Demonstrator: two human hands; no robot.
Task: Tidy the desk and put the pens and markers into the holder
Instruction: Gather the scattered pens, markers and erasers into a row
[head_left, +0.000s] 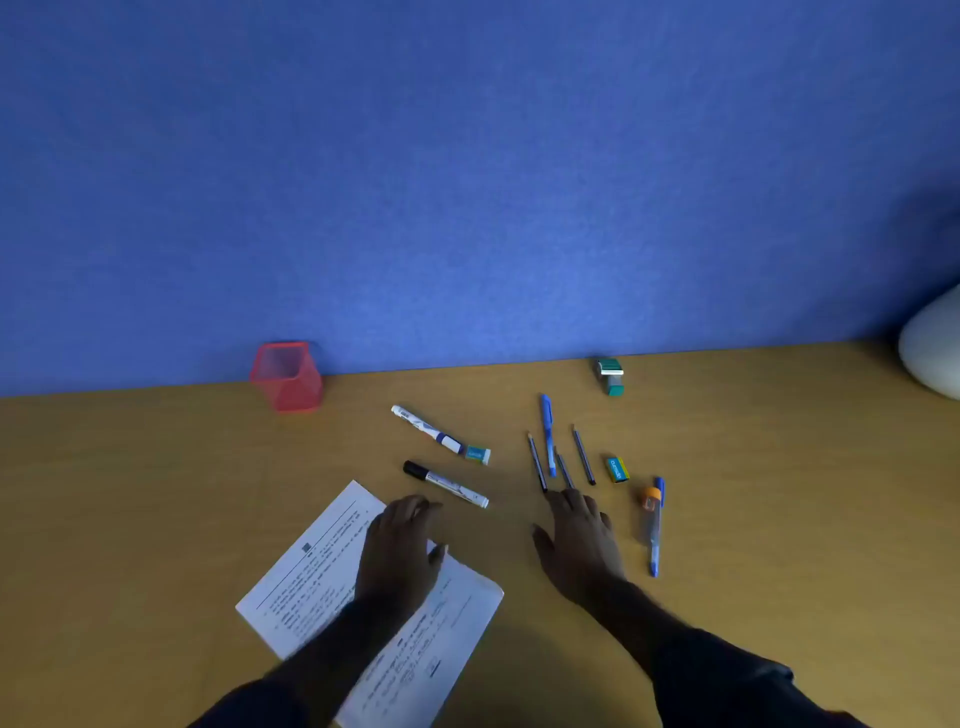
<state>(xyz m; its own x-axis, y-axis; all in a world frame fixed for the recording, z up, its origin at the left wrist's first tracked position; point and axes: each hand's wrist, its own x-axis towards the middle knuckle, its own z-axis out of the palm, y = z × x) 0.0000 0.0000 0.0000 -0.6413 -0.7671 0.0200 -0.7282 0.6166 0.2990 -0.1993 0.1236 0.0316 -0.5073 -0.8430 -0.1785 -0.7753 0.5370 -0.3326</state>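
A red mesh holder (287, 375) stands at the back left against the blue wall. Two white markers lie mid-desk: a blue-banded marker (427, 431) and a black-capped marker (445, 484). To their right lie a blue pen (548, 433) and several thin dark pencils (584, 455). Another blue pen (655, 530) lies at the right beside an orange-capped tube (651, 512). My left hand (402, 545) hovers over a printed sheet (311, 566), fingers loosely bent, holding nothing. With its fingers spread, my right hand (576, 540) reaches toward the near ends of the pencils.
A teal eraser (478, 454) touches the blue-banded marker's end. A green-yellow eraser (617, 469) lies right of the pencils. A small teal and white object (610, 376) sits by the wall. A white rounded object (932, 348) stands at the far right edge.
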